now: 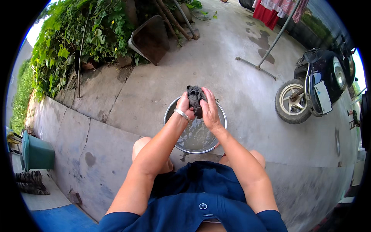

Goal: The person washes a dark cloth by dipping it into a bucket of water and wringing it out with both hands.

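A bunched, dark grey cloth (196, 100) is pressed between my two hands above a round metal basin (165, 116). My left hand (184, 105), with a silver bangle at the wrist, grips the cloth from the left, its fingers curled under it. Against the cloth's right side lies my right hand (209, 108), its fingers pointing up and away from me. Cloudy water (197, 134) with ripples fills part of the basin, which stands on the concrete between my knees. How far the fingers wrap behind the cloth is hidden.
A black scooter (321, 84) stands at the right, near a metal clothes rack (271, 50) with hanging laundry (266, 13). Ahead to the left, a dark metal scoop (152, 40) leans by leafy plants (101, 32). A green bin (39, 152) is at the far left. Cracks cross the concrete (116, 130).
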A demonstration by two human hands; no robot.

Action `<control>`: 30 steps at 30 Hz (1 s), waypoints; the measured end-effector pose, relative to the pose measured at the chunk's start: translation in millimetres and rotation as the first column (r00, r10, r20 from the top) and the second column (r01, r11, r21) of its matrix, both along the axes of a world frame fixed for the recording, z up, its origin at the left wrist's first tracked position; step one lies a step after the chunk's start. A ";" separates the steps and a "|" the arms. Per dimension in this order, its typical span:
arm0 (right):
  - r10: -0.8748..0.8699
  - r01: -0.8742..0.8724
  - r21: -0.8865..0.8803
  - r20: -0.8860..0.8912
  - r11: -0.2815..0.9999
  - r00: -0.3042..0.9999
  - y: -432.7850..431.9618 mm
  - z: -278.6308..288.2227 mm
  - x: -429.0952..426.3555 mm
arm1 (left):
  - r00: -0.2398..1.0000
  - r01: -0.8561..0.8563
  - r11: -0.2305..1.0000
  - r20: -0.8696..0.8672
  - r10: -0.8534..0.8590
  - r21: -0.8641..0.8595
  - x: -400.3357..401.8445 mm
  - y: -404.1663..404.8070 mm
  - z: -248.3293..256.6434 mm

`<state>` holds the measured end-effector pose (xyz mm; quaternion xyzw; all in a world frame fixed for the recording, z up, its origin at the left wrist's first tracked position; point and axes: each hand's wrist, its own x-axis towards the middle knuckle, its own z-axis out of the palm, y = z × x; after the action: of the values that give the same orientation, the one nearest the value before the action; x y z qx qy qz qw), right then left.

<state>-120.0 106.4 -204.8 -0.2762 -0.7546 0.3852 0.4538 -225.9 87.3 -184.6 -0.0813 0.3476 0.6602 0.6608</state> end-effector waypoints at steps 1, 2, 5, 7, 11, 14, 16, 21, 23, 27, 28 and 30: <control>-0.028 0.018 0.108 0.091 0.994 0.995 -1.6 -4.5 -0.2 | 0.997 0.005 1.000 -0.081 -0.004 0.013 -1.0 0.5 -9.8; -0.053 0.035 0.140 0.131 0.990 0.990 -0.7 -6.3 -0.6 | 0.986 0.003 1.000 -0.169 -0.001 0.011 3.2 0.3 -17.1; -0.078 0.071 0.058 0.140 0.996 0.987 7.6 -9.2 1.5 | 0.963 0.137 0.987 -0.225 -0.151 -0.078 18.2 -8.2 -29.7; -0.074 0.089 -0.163 0.096 0.983 0.993 19.5 -12.0 8.8 | 0.975 0.151 0.983 -0.150 -0.166 -0.103 25.2 -8.1 -14.0; -0.037 -0.051 -0.739 -0.102 0.672 0.994 44.4 -17.9 19.5 | 0.928 0.366 0.928 -0.107 -0.358 0.070 24.4 -11.3 -20.0; -0.128 -0.069 -0.729 -0.211 0.681 0.969 36.0 -14.6 13.6 | 0.944 0.323 0.932 0.011 -0.330 0.164 14.0 -7.0 -15.9; -0.174 0.039 -0.552 -0.194 0.833 0.965 19.0 -9.6 7.2 | 0.980 0.181 0.983 0.077 -0.183 0.041 15.4 -5.4 14.0; -0.113 0.112 0.014 0.058 0.994 0.992 -4.8 -10.9 -8.1 | 0.991 -0.009 0.999 -0.132 0.004 -0.032 5.1 3.8 -29.5; -0.135 0.136 -0.007 0.091 0.991 0.987 7.1 -27.9 -3.5 | 0.995 0.062 0.998 -0.075 -0.061 0.020 20.6 1.4 -43.7; -0.138 -0.078 -0.745 -0.224 0.662 0.965 28.0 -19.6 8.9 | 0.983 0.182 0.983 -0.017 -0.182 -0.032 36.7 -7.4 -6.7; -0.136 -0.171 -0.799 -0.300 0.576 0.944 33.8 -21.5 11.5 | 0.972 0.235 0.972 -0.010 -0.235 0.017 34.3 -11.6 -6.0; -0.140 -0.326 -0.866 -0.402 0.378 0.905 35.7 -8.4 14.3 | 0.948 0.297 0.942 0.068 -0.310 0.157 22.3 -15.2 2.9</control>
<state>-105.7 142.1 -213.2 -0.3488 -0.3131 0.8122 0.3473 -203.6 72.0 -181.7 -0.0088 0.2767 0.5696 0.7739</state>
